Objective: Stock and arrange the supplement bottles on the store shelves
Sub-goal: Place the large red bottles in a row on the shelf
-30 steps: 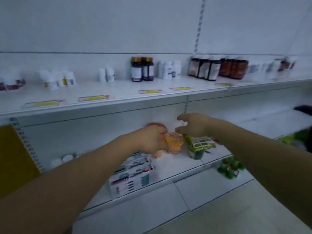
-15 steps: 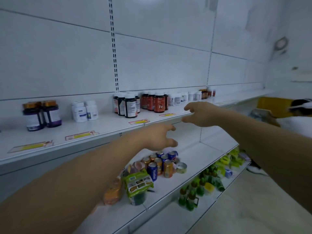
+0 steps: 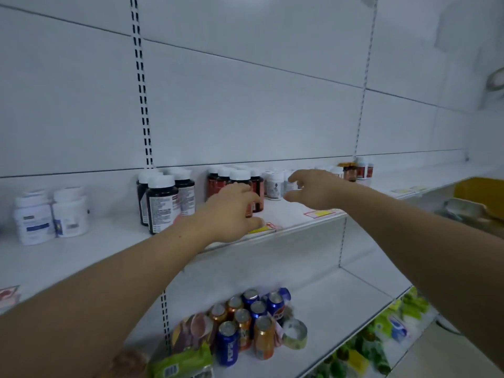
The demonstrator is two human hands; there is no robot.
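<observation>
Supplement bottles stand in groups on the white upper shelf (image 3: 109, 242): two white tubs (image 3: 51, 214) at left, dark bottles with white caps (image 3: 161, 203), red bottles with white caps (image 3: 218, 184), small white bottles (image 3: 274, 186), and amber and red bottles (image 3: 354, 170) farther right. My left hand (image 3: 231, 211) reaches to the front red bottle, fingers and thumb spread to either side of it; I cannot tell whether it touches. My right hand (image 3: 313, 189) hovers by the small white bottles, fingers loosely curved, holding nothing.
Yellow price labels (image 3: 319, 213) lie along the shelf's front edge. On the lower shelf stand several drink cans (image 3: 245, 326) and a green packet (image 3: 185, 361). Green packs (image 3: 381, 347) fill the shelf below. A yellow crate (image 3: 480, 192) sits at far right.
Both hands left the packets on the lower shelf and rose to the upper shelf. My view swung right; the left hand now reaches the red bottles, the right the small white ones.
</observation>
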